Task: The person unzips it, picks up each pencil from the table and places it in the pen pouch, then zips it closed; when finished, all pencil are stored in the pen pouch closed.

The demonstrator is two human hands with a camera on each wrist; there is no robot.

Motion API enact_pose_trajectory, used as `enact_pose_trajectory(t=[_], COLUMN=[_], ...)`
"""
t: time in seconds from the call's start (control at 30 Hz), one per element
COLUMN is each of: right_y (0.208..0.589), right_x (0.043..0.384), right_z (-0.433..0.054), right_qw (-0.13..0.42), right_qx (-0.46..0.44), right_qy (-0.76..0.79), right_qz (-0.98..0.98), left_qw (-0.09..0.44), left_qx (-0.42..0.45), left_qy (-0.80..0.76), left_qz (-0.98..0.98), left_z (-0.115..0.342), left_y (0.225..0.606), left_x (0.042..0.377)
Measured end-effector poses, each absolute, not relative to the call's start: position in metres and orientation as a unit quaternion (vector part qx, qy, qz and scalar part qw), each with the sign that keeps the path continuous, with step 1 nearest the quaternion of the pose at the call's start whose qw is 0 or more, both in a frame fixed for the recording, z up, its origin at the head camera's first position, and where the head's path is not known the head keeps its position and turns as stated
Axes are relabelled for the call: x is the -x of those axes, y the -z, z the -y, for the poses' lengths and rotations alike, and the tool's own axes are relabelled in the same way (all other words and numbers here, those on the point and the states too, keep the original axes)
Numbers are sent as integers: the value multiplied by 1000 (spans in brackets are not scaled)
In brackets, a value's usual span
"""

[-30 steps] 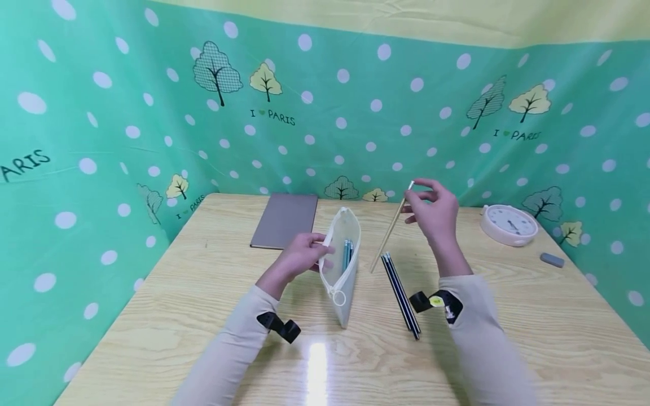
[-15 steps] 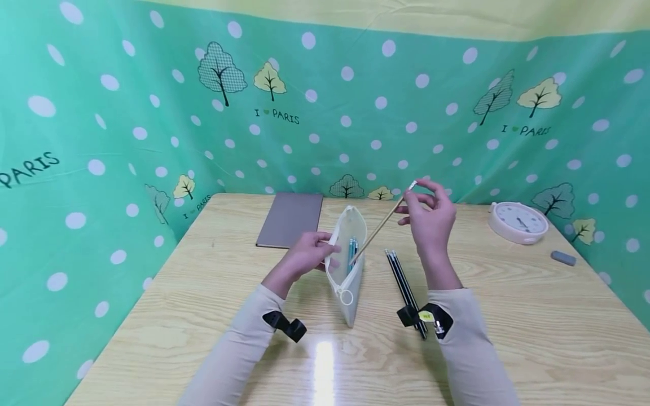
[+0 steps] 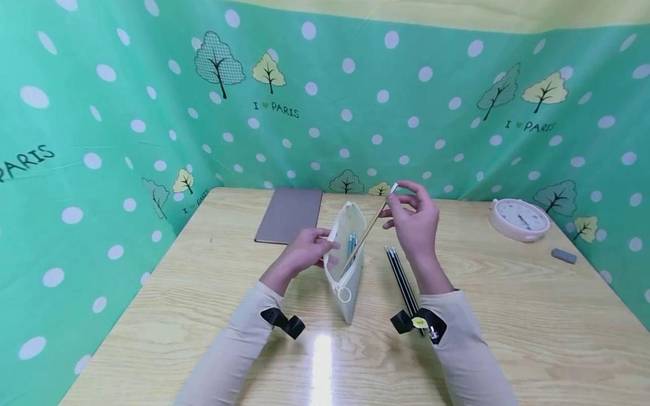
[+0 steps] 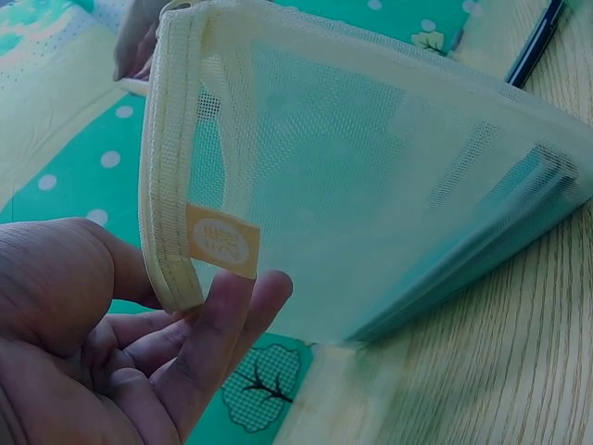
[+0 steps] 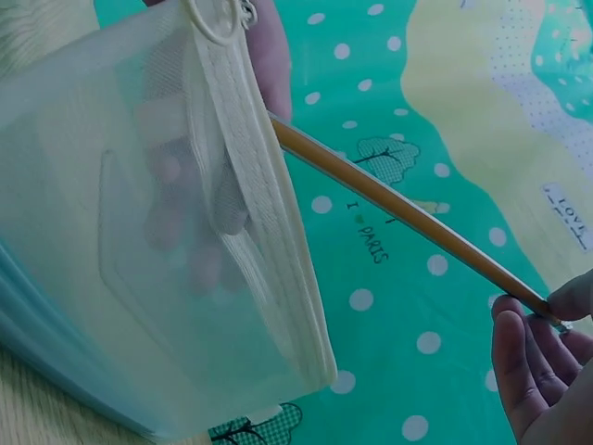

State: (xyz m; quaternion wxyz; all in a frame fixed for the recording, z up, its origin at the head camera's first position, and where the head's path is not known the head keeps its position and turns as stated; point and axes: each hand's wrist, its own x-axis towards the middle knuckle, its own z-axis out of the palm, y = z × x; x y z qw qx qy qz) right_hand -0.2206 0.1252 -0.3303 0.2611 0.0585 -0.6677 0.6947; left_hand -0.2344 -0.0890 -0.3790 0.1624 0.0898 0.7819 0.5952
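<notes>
Near frame centre, we see 1 pencil [image 3: 369, 229], top between pinching fingers of the right hand [image 3: 413, 220], slanting into the pouch [image 3: 353, 287] the left hand [image 3: 306, 249] grips.

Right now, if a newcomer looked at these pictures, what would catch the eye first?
Most likely the gold-coloured pencil, which the right hand pinches near its upper end, while its lower end is in the mouth of the pale pouch. The left hand holds that pouch by its rim. Behind them, the green dotted cloth also stands out.
</notes>
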Motion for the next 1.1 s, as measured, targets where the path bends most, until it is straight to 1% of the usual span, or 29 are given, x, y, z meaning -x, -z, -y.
enact_pose_trajectory(t=[0.4,0.53,0.8,1.1], right_y=[332,334,340,346], right_x=[219,220,219,220], right_z=[-117,-114,-111,-107], right_qw=[220,199,151,129], right_qx=[-94,-105,-146,-182], right_qy=[-692,-689,-615,-580], right_qz=[681,689,760,784], left_qw=[163,163,166,166], left_qx=[-89,-87,-80,-85], left_qy=[-593,-593,-594,-592], left_qz=[-784,-784,-783,-784], left_z=[88,88,87,89], left_y=[377,377,377,378], left_x=[235,236,238,237])
